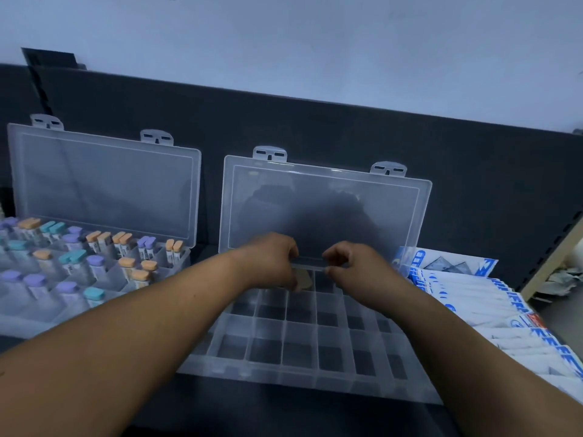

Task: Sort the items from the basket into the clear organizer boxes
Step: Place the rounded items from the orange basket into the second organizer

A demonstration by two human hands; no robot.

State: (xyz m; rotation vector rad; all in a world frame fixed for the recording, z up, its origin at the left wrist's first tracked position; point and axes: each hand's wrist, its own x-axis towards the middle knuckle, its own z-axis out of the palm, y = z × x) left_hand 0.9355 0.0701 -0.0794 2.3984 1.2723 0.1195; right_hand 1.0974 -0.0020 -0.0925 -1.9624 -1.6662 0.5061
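**Position.** We find both hands over the back row of the right box (284, 378), whose lid (325, 209) stands open against the dark panel. The left hand (271, 263) and right hand (350, 263) each pinch one end of a short clear strip (308, 265), fingers curled on it, holding it level just above the rear cells. We take the strip for a removable divider, though clear plastic against clear plastic makes that hard to confirm. A tan piece (303, 280) shows just below the left fingers; we cannot tell what it is.

**Contents.** The visible cells of the right box hold nothing. The left box (38, 313) stands beside it, lid up, holding tubes (73, 239) capped purple, teal and orange. Packets (473, 298) in white and blue lie close on the right (the basket itself is not in view).

**Risks.**
- The strip looks thin and slick, and may spring from the pinch if flexed.
- Seated off its slots, it would leave a crooked cell and let items stray between cells.
- A left forearm drifting sideways could knock the tubes.
- The lid, only leaning, could drop onto the hands if the box is nudged.
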